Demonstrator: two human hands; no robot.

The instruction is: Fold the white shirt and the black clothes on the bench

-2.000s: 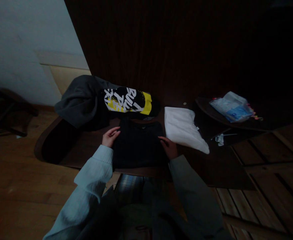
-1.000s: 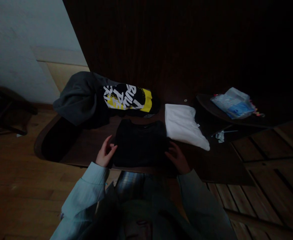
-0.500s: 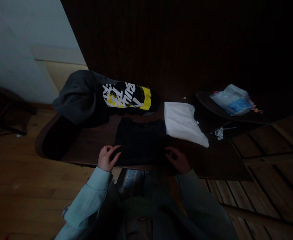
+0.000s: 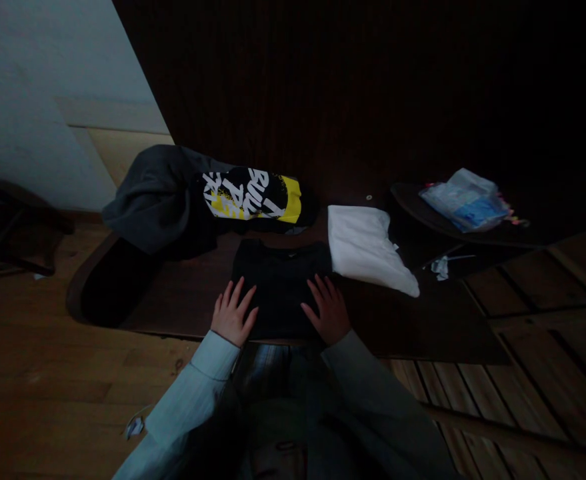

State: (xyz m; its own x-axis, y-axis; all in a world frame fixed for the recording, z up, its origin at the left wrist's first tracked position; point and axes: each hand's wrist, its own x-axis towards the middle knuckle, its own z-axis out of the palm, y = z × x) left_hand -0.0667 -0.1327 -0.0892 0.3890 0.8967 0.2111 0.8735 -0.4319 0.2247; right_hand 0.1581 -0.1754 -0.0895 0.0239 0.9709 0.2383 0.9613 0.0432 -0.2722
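A folded black T-shirt (image 4: 281, 283) lies on the dark wooden surface (image 4: 167, 290) right in front of me, its neckline on the far side. My left hand (image 4: 234, 311) rests with spread fingers on the shirt's left edge. On the opposite edge, my right hand (image 4: 329, 309) lies flat, fingers apart as well. Neither hand grips the cloth. A folded white garment (image 4: 365, 247) sits just beyond my right hand. Behind the black shirt is a black garment with yellow and white lettering (image 4: 253, 195).
A crumpled dark grey garment (image 4: 153, 193) is heaped at the back left. On a rounded shelf (image 4: 423, 207) at the right lies a clear and blue plastic packet (image 4: 467, 200). Crumpled white paper (image 4: 440, 268) is below it. A dark stool (image 4: 15, 230) stands at the far left.
Both hands have moved inward from the black T-shirt's side edges onto its top. Their fingers went from a pinch-like curl to spread out flat.
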